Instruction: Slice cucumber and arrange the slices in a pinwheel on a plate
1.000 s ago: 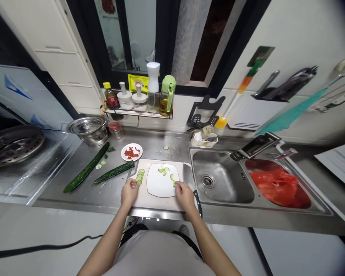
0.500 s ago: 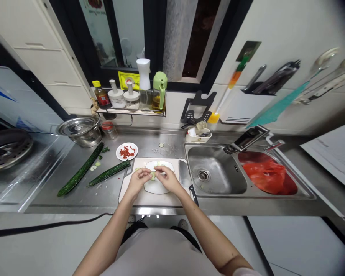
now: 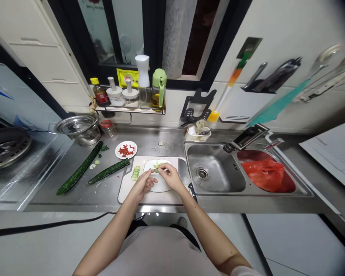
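Over a white plate (image 3: 161,187), my left hand (image 3: 144,184) and my right hand (image 3: 170,176) pinch a small cucumber slice (image 3: 156,170) between their fingertips. The left hand's lower fingers are loosely curled beneath. Just behind the fingertips, a few pale green cucumber pieces lie on the plate's far part, partly hidden by my right hand. The plate rests on a light cutting board (image 3: 129,195). Left of it, a row of overlapping cucumber slices (image 3: 135,173) lies on the board. A kitchen knife (image 3: 184,173) lies along the board's right side, black handle toward me.
A cut cucumber (image 3: 109,171) and a long whole cucumber (image 3: 79,168) lie to the left. A small plate of red bits (image 3: 126,150) stands behind the board. The sink (image 3: 218,168) is at the right, with a red plastic bag (image 3: 267,174) in its second basin.
My left hand has drawn slightly down and turned, uncovering the row of slices on the board. The fingertips have shifted slightly toward the back of the plate, still pinching a slice.
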`<state>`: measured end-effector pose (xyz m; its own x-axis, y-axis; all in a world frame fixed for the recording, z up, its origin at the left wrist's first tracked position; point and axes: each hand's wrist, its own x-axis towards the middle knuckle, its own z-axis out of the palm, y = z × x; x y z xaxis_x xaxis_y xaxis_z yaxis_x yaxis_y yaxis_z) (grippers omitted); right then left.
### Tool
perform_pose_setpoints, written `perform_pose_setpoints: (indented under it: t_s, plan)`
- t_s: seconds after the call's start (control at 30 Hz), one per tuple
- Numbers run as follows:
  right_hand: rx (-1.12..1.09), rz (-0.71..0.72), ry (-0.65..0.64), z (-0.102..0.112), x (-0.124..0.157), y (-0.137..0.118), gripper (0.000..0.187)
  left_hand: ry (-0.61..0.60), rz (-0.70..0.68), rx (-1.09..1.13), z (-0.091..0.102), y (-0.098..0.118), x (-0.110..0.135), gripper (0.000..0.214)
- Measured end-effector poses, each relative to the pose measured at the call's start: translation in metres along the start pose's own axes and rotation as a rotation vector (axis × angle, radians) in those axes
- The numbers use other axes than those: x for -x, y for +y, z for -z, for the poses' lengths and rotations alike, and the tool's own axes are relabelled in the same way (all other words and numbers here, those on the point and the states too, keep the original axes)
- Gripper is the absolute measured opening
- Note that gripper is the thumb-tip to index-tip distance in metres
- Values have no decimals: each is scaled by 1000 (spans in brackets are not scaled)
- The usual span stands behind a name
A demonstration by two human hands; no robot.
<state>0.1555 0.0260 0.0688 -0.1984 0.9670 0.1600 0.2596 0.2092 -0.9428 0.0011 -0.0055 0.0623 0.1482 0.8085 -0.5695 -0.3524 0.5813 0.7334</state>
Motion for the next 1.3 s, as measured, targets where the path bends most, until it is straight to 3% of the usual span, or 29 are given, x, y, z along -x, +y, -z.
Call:
perform_pose_setpoints:
  t_s: [0.27,0.5,0.7,0.93,1.3]
  plan:
    - [52,97,-34,4,1,0,15,-102,88,132,-7,15,-5,48]
    - [106,121,-43,8,2,2,14,10,-95,19,-11,17,-6,67]
    - [80,72,-25,7,2,6,11,67,-296,-112,-13,14,-11,69]
    - [-14,-87,-38,3,-2,12,13,98,-525,-237,-15,9,-14,46]
    - [-85,-282,-89,5,-7,31,10,176,-609,-386,-14,-10,-25,32]
